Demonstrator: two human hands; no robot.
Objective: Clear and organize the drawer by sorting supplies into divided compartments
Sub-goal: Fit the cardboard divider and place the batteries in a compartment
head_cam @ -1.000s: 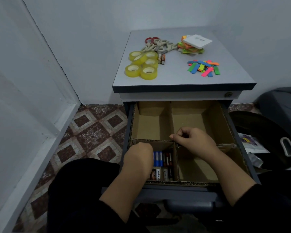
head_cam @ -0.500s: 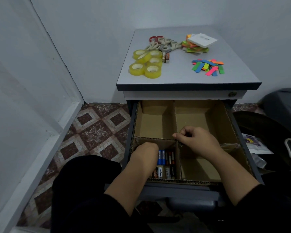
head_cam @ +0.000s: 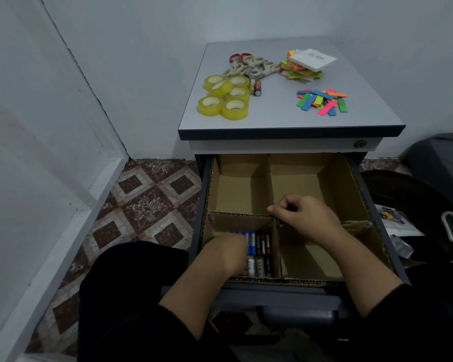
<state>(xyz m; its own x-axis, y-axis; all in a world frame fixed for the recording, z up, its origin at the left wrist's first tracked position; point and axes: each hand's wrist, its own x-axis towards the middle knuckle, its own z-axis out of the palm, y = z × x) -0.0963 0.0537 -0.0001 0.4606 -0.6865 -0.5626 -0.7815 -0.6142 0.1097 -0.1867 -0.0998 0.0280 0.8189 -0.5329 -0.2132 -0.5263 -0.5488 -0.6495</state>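
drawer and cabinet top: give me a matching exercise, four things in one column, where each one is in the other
Things:
1. batteries
2. tape rolls
3. colored paper strips
4. right hand

Places:
A. cabinet top, right front
B. on the cardboard divider at the drawer's middle
C. near-left drawer compartment
D. cabinet top, left side

Pairs: 1-C, 2-D, 3-A, 4-B

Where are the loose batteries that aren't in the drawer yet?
On the cabinet top, two batteries lie between the yellow tape rolls and the scissors.
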